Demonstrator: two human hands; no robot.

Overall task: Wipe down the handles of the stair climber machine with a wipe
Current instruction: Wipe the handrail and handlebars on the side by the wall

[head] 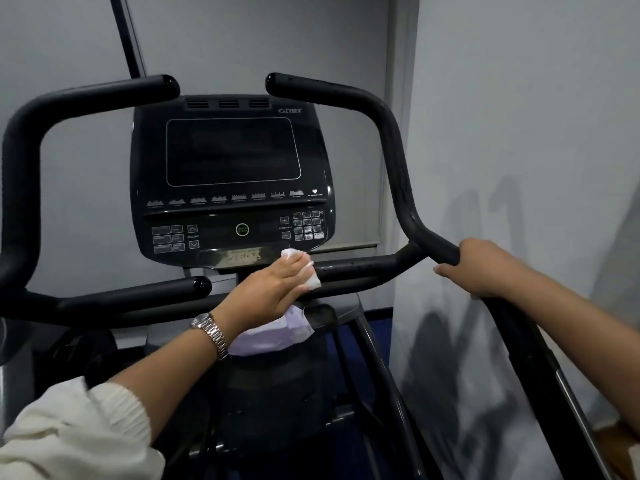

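The stair climber has black handles: a left handle (20, 188) curving up and over, a right handle (394, 161), and a short inner bar (356, 265) below the console. My left hand (273, 289) lies over the inner end of that bar, fingers wrapped round a white wipe (310, 271) pressed against it. My right hand (485, 268) grips the right handle where it bends down toward the side rail.
The black console (230, 174) with a dark screen and buttons sits between the handles. A pale purple wipe pack (273, 336) rests in the tray under my left wrist. A grey wall (519, 116) stands close on the right. The side rail (540, 358) runs down right.
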